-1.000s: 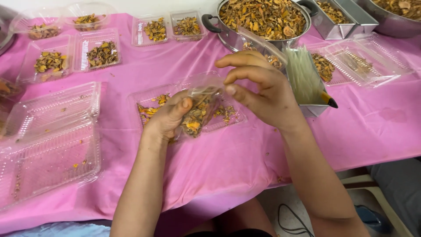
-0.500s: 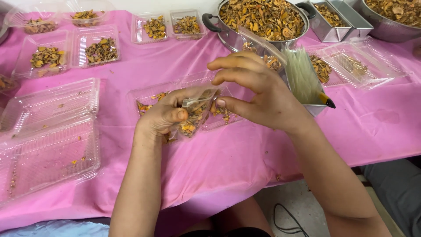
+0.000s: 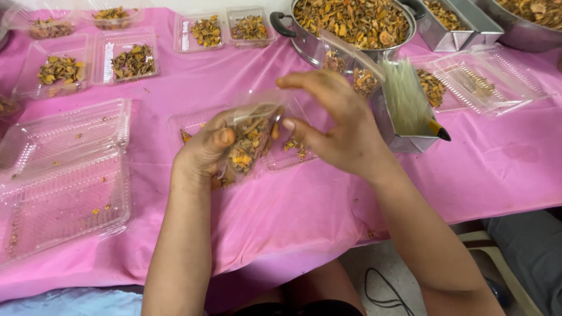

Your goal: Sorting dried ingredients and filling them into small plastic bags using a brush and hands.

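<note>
Left hand [image 3: 206, 149] and right hand [image 3: 333, 126] raised, fingers pinched together.

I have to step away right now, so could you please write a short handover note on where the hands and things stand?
Left hand: grips a small clear bag of dried orange-yellow pieces, lifted above the pink table.
Right hand: fingers at the bag's top edge; I cannot tell if it is sealed.
Below the bag: an open clear tray with a few pieces.
Left: open clear trays, nearly bare.
Far side: filled trays and a full pot.
Done: bag partly filled.
Left: closing the bag.
</note>
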